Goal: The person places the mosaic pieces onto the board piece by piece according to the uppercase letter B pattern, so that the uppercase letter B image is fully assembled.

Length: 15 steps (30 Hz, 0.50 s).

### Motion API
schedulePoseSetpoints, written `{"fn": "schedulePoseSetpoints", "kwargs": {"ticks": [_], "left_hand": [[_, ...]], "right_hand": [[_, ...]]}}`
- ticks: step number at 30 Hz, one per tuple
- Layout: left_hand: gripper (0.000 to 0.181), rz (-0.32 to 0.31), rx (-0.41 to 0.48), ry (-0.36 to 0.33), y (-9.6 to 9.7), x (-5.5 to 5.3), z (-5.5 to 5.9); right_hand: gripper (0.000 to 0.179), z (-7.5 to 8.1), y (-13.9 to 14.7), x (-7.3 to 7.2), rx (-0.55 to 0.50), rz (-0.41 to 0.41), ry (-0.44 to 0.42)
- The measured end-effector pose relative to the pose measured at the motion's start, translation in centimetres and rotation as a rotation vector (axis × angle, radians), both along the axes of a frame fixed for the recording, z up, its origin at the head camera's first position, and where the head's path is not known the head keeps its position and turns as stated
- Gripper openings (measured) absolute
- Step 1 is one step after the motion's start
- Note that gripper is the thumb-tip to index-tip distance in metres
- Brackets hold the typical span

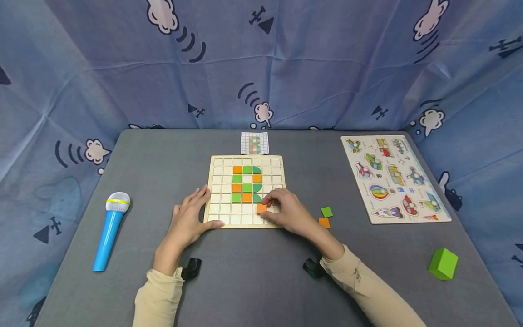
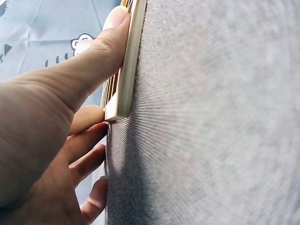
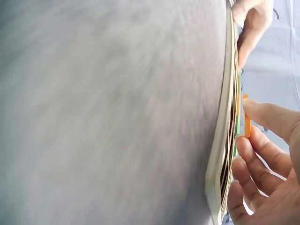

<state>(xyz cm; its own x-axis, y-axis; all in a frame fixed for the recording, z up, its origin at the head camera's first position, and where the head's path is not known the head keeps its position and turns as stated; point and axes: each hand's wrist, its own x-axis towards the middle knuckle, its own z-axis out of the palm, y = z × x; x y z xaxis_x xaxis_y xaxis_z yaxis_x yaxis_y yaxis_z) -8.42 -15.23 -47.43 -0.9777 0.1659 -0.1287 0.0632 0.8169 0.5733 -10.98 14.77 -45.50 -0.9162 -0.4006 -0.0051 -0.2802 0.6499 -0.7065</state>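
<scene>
A square wooden grid board (image 1: 220, 211) lies on the table, its middle cells filled with orange, green and teal-and-green tiles (image 1: 247, 187). My right hand (image 1: 288, 211) pinches an orange square tile (image 1: 261, 208) between thumb and fingers, over the board's lower right part. The right wrist view has that orange tile (image 3: 247, 117) edge-on, just off the board's surface. My left hand (image 1: 188, 222) rests at the board's lower left corner, fingers extended along the left edge. Its thumb (image 2: 101, 44) lies on the front edge in the left wrist view.
Right of the board lie a loose green tile (image 1: 327, 212) and a loose orange tile (image 1: 324, 222). A pattern card (image 1: 255, 143) lies behind the board. A toy microphone (image 1: 112, 231) is at left; a picture puzzle (image 1: 392, 181) and a green block (image 1: 443, 264) are at right.
</scene>
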Motion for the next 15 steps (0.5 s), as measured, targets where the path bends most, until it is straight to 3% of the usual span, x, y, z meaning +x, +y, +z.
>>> {"fn": "schedulePoseSetpoints", "kwargs": {"ticks": [15], "left_hand": [[0.107, -0.002, 0.006, -0.009, 0.0, 0.0, 0.2]], "right_hand": [[0.019, -0.1, -5.0, -0.9, 0.060, 0.078, 0.070]]}}
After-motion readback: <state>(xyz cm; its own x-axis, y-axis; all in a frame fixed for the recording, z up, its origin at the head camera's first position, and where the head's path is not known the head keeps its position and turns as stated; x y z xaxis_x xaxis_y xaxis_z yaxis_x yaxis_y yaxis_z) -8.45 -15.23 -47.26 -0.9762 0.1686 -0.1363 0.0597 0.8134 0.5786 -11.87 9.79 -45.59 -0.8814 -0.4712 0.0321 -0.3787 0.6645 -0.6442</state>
